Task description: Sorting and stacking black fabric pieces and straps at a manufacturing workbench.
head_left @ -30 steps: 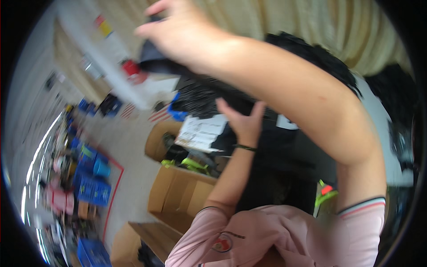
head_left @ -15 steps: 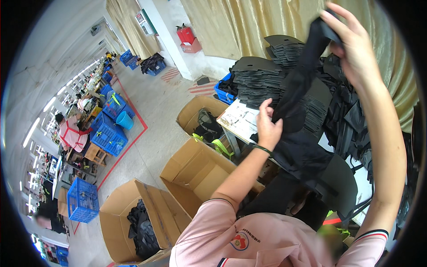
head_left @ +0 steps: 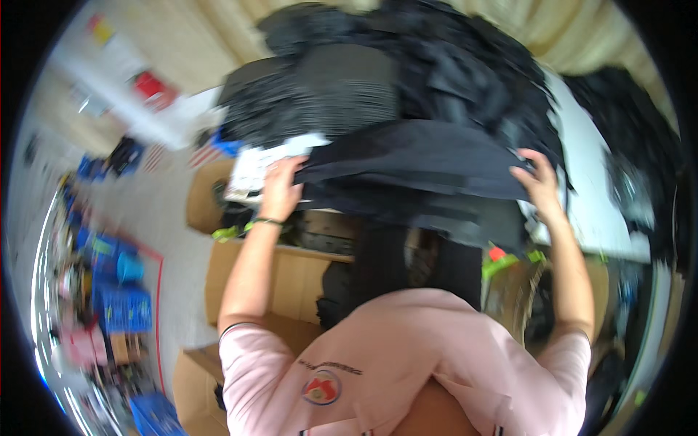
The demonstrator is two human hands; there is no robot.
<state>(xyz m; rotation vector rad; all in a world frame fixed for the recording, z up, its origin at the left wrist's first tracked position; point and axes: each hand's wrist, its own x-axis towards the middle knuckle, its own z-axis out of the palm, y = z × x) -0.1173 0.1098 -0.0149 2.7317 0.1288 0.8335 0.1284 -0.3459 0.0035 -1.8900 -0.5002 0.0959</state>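
Note:
A wide black fabric piece (head_left: 418, 160) stretches between my two hands over the front of the table, its upper edge bowed. At its left end my left hand (head_left: 281, 190) has the edge between thumb and fingers. The other end is pinched in my right hand (head_left: 539, 183), whose fingers are curled. Motion blurs the picture, so the exact grip is soft. Just beyond the fabric rise stacks of dark grey flat panels (head_left: 342, 91). A heap of black fabric pieces (head_left: 465, 69) lies behind and to the right of them.
Below the table's left side stand open cardboard boxes (head_left: 294, 280). The white table top (head_left: 592, 189) shows at the right, with more black pieces (head_left: 625, 131) beyond it. Curtains (head_left: 185, 33) hang behind. Blue crates (head_left: 123, 305) and a person in pink (head_left: 83, 343) are far left.
My view has turned right toward the table. The right hand has come down from high up, and the black fabric, once hanging slanted, is now spread sideways between both hands.

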